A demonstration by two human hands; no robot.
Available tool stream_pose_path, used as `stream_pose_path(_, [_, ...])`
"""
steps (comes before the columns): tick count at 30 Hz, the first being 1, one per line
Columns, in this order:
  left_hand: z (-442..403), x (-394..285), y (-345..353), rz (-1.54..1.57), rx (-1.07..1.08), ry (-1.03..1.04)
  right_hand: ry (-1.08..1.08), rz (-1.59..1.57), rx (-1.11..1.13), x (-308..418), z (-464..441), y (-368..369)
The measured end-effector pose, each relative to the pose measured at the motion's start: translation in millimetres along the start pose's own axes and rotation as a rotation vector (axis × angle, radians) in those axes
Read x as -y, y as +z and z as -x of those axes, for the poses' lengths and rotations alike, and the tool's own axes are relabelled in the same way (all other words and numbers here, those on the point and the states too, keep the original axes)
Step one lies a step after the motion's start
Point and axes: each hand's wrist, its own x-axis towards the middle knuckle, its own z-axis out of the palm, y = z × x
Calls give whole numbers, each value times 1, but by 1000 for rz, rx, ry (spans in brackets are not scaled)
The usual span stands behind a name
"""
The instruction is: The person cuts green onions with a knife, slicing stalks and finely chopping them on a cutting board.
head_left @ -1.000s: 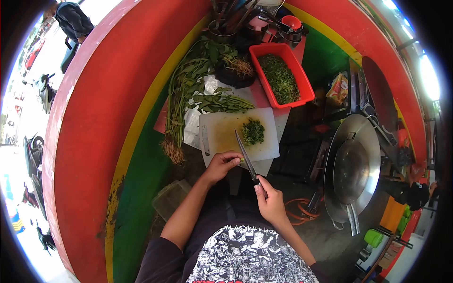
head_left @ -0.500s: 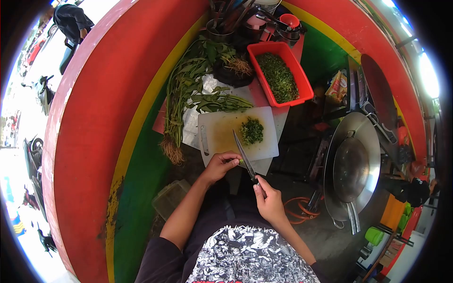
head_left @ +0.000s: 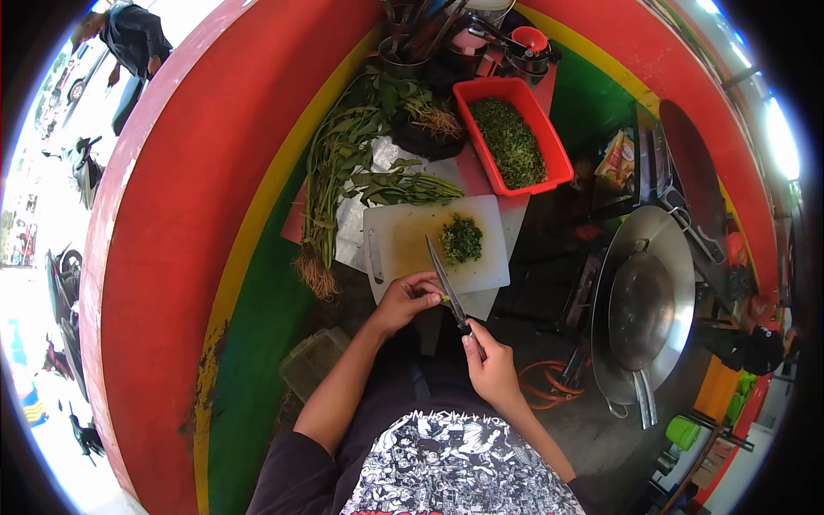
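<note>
Left hand [head_left: 407, 304] pinching small green piece [head_left: 445, 298], right hand [head_left: 490, 364] gripping knife [head_left: 444, 279] by its handle, near cutting board [head_left: 399, 249].

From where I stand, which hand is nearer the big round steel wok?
Right. The right hand is left of the wok; the left hand is farther left, at the near edge of the white cutting board.

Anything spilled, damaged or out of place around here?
Nothing looks clearly spilled: the chopped greens sit in one loose heap. The cutting board has a yellowish-brown patch, perhaps a stain or juice. On the wall's yellow stripe, left of the person, dark scuffs break up the paint, so it looks worn.
</note>
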Motion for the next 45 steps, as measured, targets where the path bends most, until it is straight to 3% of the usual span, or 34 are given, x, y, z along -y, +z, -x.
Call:
stream_pose_path(6, [-4,1,13,17,161,-35,47,9,37,-1,-2,-1])
stream_pose_path(15, [0,-4,12,50,193,-34,20,14,33,1,7,-4])
stream_pose_path(22, [-2,0,12,22,191,-5,14,-8,10,-2,4,0])
stream_pose_path(24, [-2,8,13,218,156,19,19,-5,4,-5,5,-1])
stream_pose_path(45, [-1,9,3,175,102,37,34,-94,-21,-13,2,10])
